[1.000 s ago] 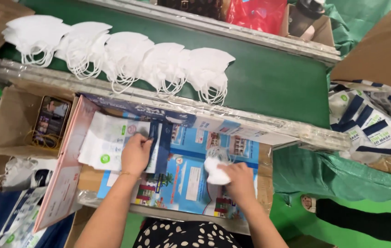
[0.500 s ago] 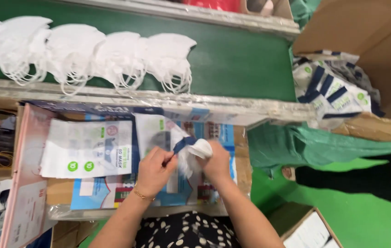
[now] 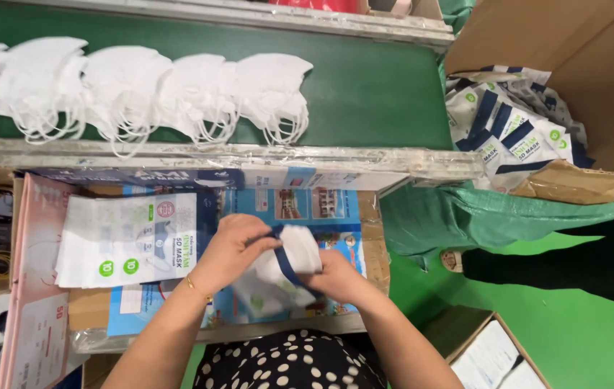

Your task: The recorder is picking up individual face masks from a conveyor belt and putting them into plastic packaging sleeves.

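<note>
Both hands — left hand, right hand — fingers clenched on a white pouch; filled pouches crowd the cardboard box.

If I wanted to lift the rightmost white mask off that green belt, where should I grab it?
Probably by the domed body of the rightmost mask, coming from above and from the right, where the green belt is bare. Its left edge overlaps the neighbouring mask, and its thin ear loops dangle toward the near rail, so pulling those might tangle them.
</note>
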